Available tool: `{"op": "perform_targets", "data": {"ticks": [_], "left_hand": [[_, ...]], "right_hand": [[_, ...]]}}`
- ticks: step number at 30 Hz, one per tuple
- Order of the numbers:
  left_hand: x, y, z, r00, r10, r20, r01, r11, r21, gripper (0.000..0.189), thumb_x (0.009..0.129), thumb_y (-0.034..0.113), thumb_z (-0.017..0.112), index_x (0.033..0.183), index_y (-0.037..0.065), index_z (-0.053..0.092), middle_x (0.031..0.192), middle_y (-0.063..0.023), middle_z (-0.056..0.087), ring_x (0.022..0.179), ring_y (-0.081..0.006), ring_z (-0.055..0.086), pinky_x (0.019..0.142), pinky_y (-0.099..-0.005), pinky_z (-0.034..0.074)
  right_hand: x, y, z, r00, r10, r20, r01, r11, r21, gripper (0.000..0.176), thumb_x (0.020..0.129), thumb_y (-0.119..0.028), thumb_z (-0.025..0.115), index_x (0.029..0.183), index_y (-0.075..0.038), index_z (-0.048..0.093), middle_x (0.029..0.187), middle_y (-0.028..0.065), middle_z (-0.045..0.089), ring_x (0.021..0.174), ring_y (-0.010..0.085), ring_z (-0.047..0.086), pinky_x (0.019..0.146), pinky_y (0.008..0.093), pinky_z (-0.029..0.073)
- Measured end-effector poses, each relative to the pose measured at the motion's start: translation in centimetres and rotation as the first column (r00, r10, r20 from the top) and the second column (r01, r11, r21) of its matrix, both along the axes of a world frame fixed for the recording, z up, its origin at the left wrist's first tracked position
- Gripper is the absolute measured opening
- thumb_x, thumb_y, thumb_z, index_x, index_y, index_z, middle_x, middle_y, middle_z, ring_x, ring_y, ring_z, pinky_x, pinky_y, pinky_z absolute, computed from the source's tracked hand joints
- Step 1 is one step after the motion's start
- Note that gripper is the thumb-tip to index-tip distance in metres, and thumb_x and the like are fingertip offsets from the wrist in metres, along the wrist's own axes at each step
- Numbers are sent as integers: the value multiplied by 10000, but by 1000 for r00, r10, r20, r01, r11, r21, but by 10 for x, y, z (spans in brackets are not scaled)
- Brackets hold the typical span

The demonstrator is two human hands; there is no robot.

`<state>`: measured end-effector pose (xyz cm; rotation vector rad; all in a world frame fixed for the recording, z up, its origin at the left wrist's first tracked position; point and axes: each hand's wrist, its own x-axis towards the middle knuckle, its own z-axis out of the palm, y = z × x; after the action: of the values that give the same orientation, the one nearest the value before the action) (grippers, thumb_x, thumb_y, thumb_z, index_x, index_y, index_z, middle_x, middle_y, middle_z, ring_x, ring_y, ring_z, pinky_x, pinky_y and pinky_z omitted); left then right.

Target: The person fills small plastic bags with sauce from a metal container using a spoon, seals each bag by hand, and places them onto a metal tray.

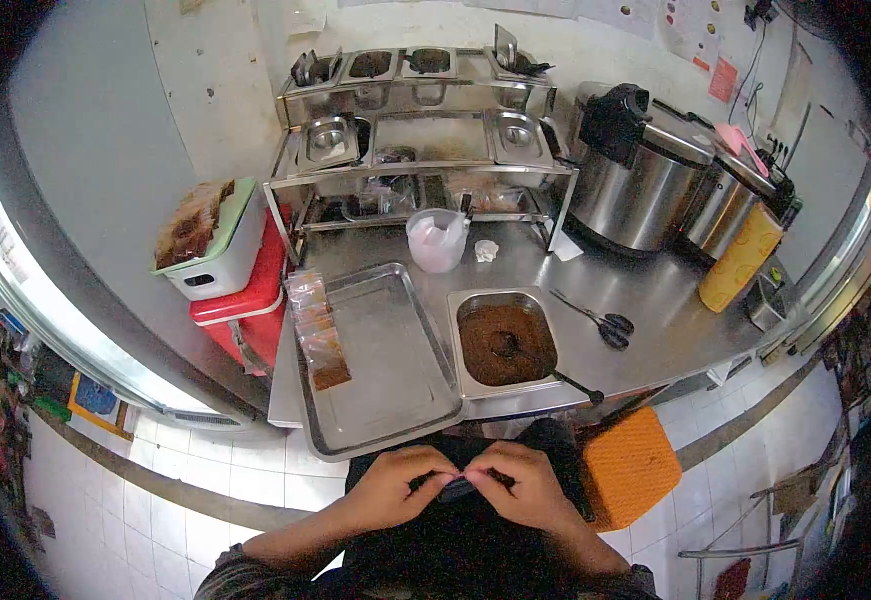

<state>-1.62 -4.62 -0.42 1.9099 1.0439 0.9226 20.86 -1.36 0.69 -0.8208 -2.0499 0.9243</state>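
Observation:
My left hand [401, 486] and my right hand [521, 486] meet over my lap, just in front of the table edge. Both are closed, thumb and fingertips pinched together around something small and dark that I cannot make out. Beyond them lies a metal tray [380, 425], with a row of filled clear sachets [317, 330] along its left side. To the tray's right is a steel pan [463, 388] of dark brown paste [490, 330]. A black-handled ladle [575, 388] rests in the paste, its handle over the pan's near right corner.
Black-handled scissors [610, 325] lie right of the pan. Behind are a plastic jug [437, 240], a steel rack [425, 170] of containers and large steel pots [635, 190]. A white bin [225, 255] stands on a red cooler [255, 310] at left. An orange stool [635, 465] is at right.

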Motion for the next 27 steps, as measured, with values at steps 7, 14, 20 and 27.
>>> {"op": "perform_targets", "data": {"ticks": [7, 14, 20, 27], "left_hand": [[-6, 4, -10, 971, -239, -28, 231, 959, -166, 141, 921, 163, 654, 978, 38, 621, 896, -97, 658, 859, -226, 647, 756, -352, 504], [-6, 3, -17, 925, -229, 301, 366, 744, -559, 215, 968, 245, 629, 970, 32, 608, 862, -1, 610, 824, -95, 563, 765, -278, 462], [-10, 4, -25, 906, -228, 357, 413, 665, -622, 211, 962, 207, 570, 868, 22, 607, 763, 12, 560, 748, -78, 507, 689, -270, 427], [-22, 11, -13, 1000, -25, 6, 25, 910, -414, 197, 889, 163, 574, 776, 6, 614, 622, -56, 534, 616, -132, 504, 583, -323, 423]], "right_hand": [[4, -4, -8, 985, 91, 149, -113, 982, 148, 148, 825, -110, 741, 968, -83, 713, 1063, 106, 660, 968, 279, 631, 827, 385, 512], [3, -5, -4, 964, 106, 246, -183, 930, 318, 225, 778, -114, 754, 996, -163, 723, 1234, 103, 583, 1098, 314, 558, 934, 420, 462], [5, -5, -7, 941, 186, 283, -268, 921, 283, 203, 772, -109, 735, 970, -136, 698, 1030, 74, 577, 996, 286, 563, 870, 402, 467], [3, -8, 10, 848, 332, 414, -444, 870, 212, 236, 836, -121, 598, 1058, -61, 654, 1003, 83, 583, 970, 278, 566, 863, 410, 480]]}}
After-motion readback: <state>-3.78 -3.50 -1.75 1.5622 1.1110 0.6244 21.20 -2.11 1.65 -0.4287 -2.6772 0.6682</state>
